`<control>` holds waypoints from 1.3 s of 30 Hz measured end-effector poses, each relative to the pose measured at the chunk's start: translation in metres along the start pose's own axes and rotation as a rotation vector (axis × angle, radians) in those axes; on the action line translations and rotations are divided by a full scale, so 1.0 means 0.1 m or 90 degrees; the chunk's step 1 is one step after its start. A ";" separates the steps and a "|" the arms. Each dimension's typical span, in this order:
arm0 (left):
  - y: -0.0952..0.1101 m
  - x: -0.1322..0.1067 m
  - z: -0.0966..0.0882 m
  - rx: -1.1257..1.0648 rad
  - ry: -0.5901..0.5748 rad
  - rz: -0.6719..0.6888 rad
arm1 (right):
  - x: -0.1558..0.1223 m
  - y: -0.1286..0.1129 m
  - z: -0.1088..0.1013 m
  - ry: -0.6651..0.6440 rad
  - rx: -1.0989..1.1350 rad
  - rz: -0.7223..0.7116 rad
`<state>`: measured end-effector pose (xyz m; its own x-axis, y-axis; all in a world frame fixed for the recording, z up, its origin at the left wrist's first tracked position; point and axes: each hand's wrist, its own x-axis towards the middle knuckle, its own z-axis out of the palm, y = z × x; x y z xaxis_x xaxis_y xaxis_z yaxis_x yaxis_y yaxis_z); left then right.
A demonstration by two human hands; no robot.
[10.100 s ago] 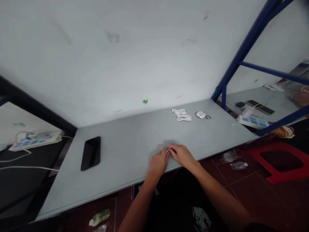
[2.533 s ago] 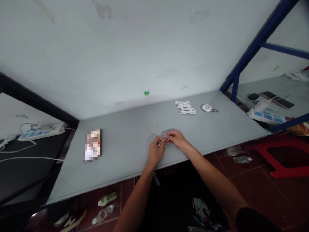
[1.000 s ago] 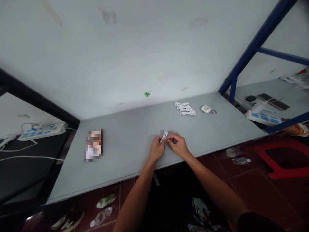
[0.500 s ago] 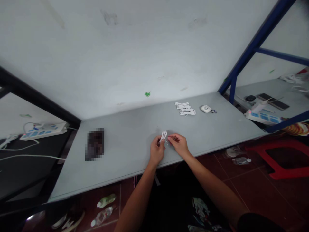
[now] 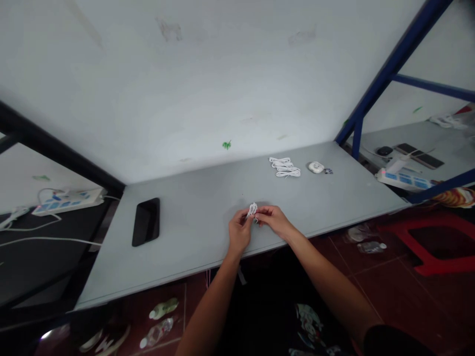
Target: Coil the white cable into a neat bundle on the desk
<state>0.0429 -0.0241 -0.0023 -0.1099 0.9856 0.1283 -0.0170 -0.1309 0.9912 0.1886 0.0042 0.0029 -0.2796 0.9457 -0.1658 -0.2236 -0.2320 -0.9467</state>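
A small folded bundle of white cord (image 5: pixel 253 208) stands up between the fingers of my left hand (image 5: pixel 239 228), which is closed around its lower part. My right hand (image 5: pixel 273 219) is pinched at the bundle's right side, on a short loose end of the cord. Both hands are over the front half of the grey table (image 5: pixel 200 217). Further back and to the right lie several folded bundles of similar white cord (image 5: pixel 285 167), side by side. What plug or tip the held cord has is too small to make out.
A black phone (image 5: pixel 146 222) lies on the table's left part. A white earbud case (image 5: pixel 316 167) with a small charm sits at the back right. Blue metal posts (image 5: pixel 374 94) border the right end, with a power strip (image 5: pixel 404 180) beyond. Bottles (image 5: pixel 157 332) and a red stool (image 5: pixel 415 252) are on the floor.
My right hand has moved left to the bundle, and its fingers now meet the cord's loose end. My left hand keeps its hold in nearly the same place.
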 end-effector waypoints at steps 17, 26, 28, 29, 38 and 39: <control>0.09 0.14 -0.14 -0.125 -0.102 -0.237 | -0.03 -0.03 -0.03 -0.005 -0.244 -0.196; 0.10 0.18 -0.13 -0.142 -0.116 -0.297 | -0.07 -0.04 -0.11 -0.006 -0.521 -0.509; 0.09 0.15 -0.13 -0.134 -0.090 -0.236 | -0.10 0.00 -0.07 0.054 -0.452 -0.450; 0.08 0.13 -0.13 -0.129 -0.071 -0.202 | -0.12 0.01 -0.04 0.079 -0.403 -0.396; 0.11 0.06 -0.13 -0.079 -0.073 -0.088 | -0.09 -0.06 -0.05 -0.038 -0.071 -0.006; 0.11 0.06 -0.13 -0.077 -0.072 -0.093 | -0.08 -0.06 -0.06 -0.045 -0.062 -0.004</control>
<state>0.0292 -0.0208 0.0089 0.0152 0.9999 -0.0065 -0.1441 0.0086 0.9895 0.1979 -0.0005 0.0084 -0.3442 0.9280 -0.1428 -0.1350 -0.1994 -0.9706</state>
